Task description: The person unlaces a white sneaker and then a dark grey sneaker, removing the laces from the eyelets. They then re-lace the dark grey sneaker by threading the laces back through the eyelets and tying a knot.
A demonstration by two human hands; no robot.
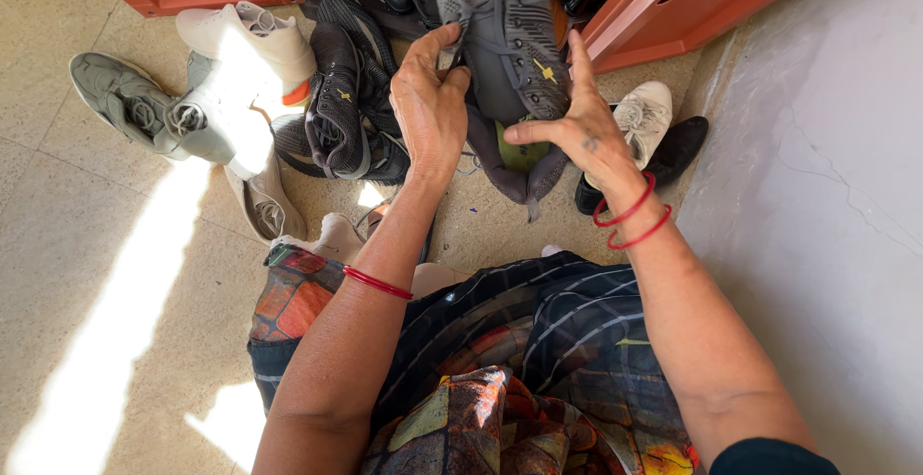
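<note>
The left hand [430,100] and the right hand [577,119] both hold up one grey knit shoe [505,42]. The shoe hangs between the two hands, a bit above them, with its toe end pointing up toward the orange cabinet [692,4]. The left hand pinches the shoe's side edge with its thumb and fingers pressed together. The right hand is more spread out: its thumb points across under the shoe, one finger points up along the shoe's side, and I cannot tell how its other fingers sit, because they are hidden behind the shoe. A small yellow mark shows on the grey shoe, close to the right hand. Just below the shoe, between the two hands, the shoe's dark opening hangs down with a green inside. To the left of the left hand lies a black shoe [341,100], very near the wrist. Farther left of it lie a white shoe [255,37] and a pale grey-green shoe [130,100] in the sun on the floor [87,292]. To the right of the right hand, just beside it, sits a white sneaker [646,114] touching a black flat shoe [678,148]. Red bangles [630,220] ring the right wrist, and one thin red bangle [377,283] rings the left arm
</note>
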